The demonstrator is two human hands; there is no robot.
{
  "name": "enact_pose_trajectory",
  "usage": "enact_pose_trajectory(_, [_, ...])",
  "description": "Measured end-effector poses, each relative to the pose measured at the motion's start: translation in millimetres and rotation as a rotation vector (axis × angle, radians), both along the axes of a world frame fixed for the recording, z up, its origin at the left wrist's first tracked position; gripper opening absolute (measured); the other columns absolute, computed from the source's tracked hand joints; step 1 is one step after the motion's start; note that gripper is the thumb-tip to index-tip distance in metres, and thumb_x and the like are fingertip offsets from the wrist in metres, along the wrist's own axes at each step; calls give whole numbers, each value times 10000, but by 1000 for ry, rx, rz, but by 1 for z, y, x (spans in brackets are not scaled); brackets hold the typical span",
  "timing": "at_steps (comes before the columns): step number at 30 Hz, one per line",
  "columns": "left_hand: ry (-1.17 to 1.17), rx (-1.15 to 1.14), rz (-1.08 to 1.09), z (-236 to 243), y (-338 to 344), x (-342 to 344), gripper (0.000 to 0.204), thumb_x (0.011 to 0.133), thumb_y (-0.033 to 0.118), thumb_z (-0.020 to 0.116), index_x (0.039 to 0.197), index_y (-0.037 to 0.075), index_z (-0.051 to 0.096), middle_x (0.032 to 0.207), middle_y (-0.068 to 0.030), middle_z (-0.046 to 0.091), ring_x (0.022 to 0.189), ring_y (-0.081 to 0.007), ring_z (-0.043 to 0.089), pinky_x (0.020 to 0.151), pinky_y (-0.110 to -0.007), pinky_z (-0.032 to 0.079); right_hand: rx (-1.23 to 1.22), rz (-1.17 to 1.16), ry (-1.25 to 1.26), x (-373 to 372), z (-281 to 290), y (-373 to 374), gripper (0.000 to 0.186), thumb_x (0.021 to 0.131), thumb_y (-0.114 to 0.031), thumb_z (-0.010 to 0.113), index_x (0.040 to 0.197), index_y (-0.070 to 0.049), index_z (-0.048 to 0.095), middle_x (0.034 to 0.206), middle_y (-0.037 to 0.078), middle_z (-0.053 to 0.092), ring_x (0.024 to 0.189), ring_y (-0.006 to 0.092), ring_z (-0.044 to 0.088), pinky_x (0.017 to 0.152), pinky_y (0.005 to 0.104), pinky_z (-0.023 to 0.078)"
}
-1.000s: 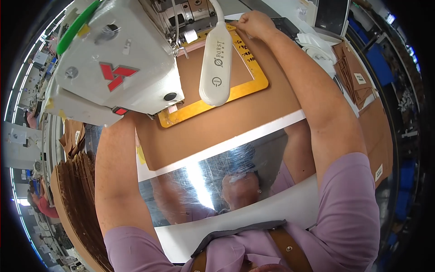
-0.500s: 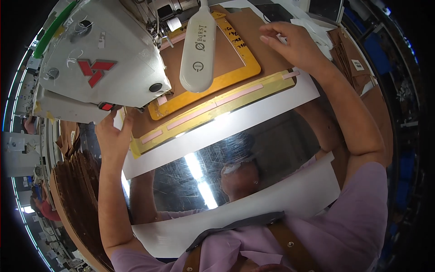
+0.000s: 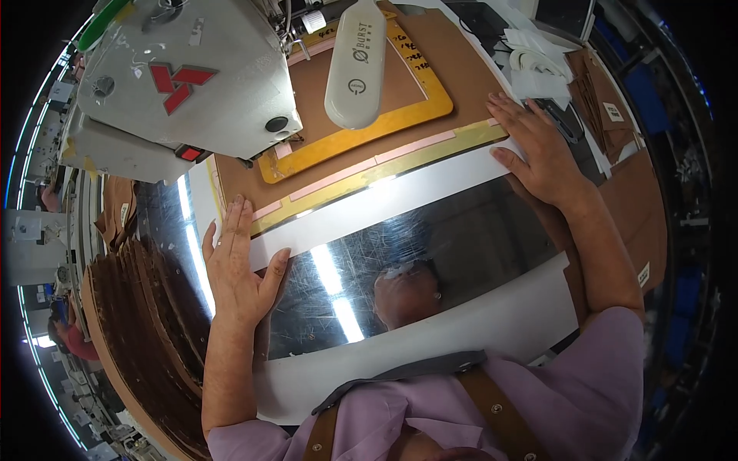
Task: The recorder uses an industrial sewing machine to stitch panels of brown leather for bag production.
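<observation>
My left hand (image 3: 240,269) lies flat with its fingers spread at the left end of a brown sheet (image 3: 470,81) and the white sheet (image 3: 384,201) under it. My right hand (image 3: 538,150) is also open and rests at their right end, fingertips on the brown sheet's edge. Between the hands runs a yellow taped strip (image 3: 415,157) with pink pieces (image 3: 330,178) along it. On the brown sheet lies a yellow frame (image 3: 361,137) with handwritten marks. A sewing machine head (image 3: 231,100) covers the frame's far left part.
A white handheld-shaped lamp (image 3: 355,84) hangs over the frame. In front of me is a shiny metal bed (image 3: 415,253), with a curved white sheet (image 3: 430,338) nearer my body. Stacked brown pieces (image 3: 146,323) stand left. White cloth (image 3: 534,65) and brown pieces (image 3: 596,84) lie right.
My left hand has come away from beside the machine head, toward me, and flattened on the sheet's left end. My right hand has lowered from above the sheet onto its right end.
</observation>
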State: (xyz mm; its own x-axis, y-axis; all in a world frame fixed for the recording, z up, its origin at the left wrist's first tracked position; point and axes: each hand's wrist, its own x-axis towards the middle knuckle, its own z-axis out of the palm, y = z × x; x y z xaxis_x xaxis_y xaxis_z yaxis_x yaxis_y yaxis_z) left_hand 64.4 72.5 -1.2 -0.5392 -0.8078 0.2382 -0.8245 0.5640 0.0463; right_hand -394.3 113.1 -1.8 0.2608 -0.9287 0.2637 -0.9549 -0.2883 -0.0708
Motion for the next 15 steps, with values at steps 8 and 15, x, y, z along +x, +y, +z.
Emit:
enact_pose_trajectory(8, [98,8,73,0,3,-3,684,874,392,678,1403,-20,542,1425,-226,577,1361,-339,533,1170,-507,269,20,34,-18,-5,1,4,519,1014,-315,533,1443,-24,511,1485,168,535,1432,332,446,1219,521,255])
enact_pose_trajectory(15, [60,-18,103,2,7,4,781,868,540,653,1420,2,528,1453,-209,553,1380,-313,517,1204,-496,132,32,12,12,3,3,0,538,1020,-369,523,1442,-35,521,1481,173,541,1432,341,449,1214,543,251])
